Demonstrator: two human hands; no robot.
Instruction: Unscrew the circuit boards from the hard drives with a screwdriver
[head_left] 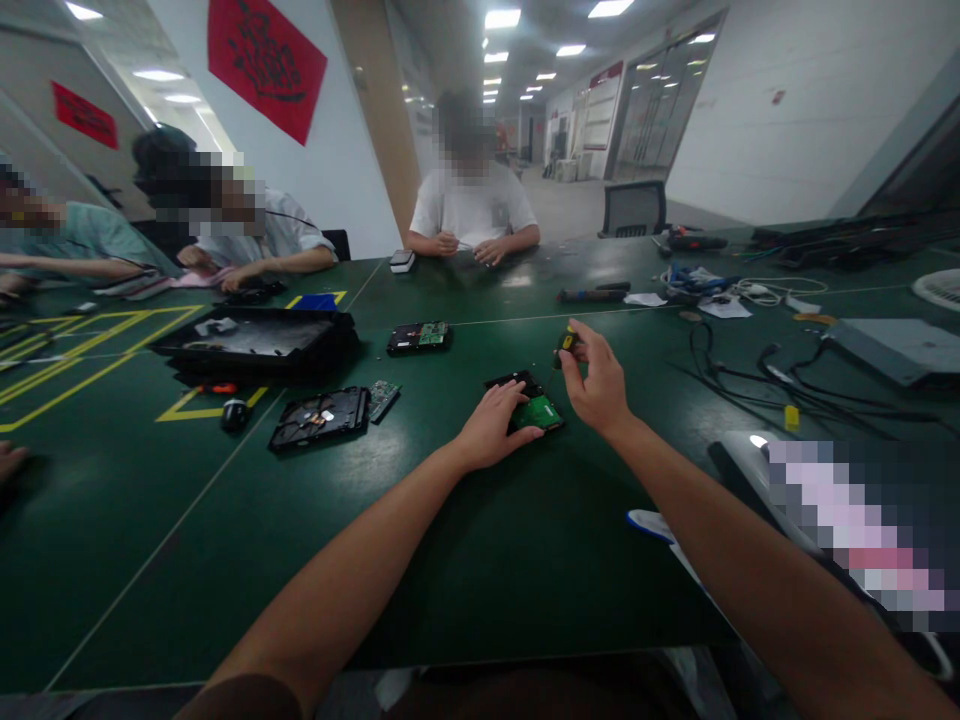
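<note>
On the green table in front of me lies a hard drive (541,412) with a green circuit board facing up. My left hand (499,425) holds it from the left, fingers over its top and thumb along its near edge, hiding part of it. My right hand (596,380) is closed around the black and yellow handle of a screwdriver (568,342). Its thin shaft points down toward the drive's right side; I cannot tell whether the tip touches. Left of my hands lie an opened black drive casing (321,418) and a loose circuit board (384,400).
Another drive (418,337) lies further back. A black plastic tray (259,338) and a computer mouse (235,414) stand to the left. Black cables (780,375) and a grey metal box (900,350) lie at right. A person (474,205) sits opposite; others sit left.
</note>
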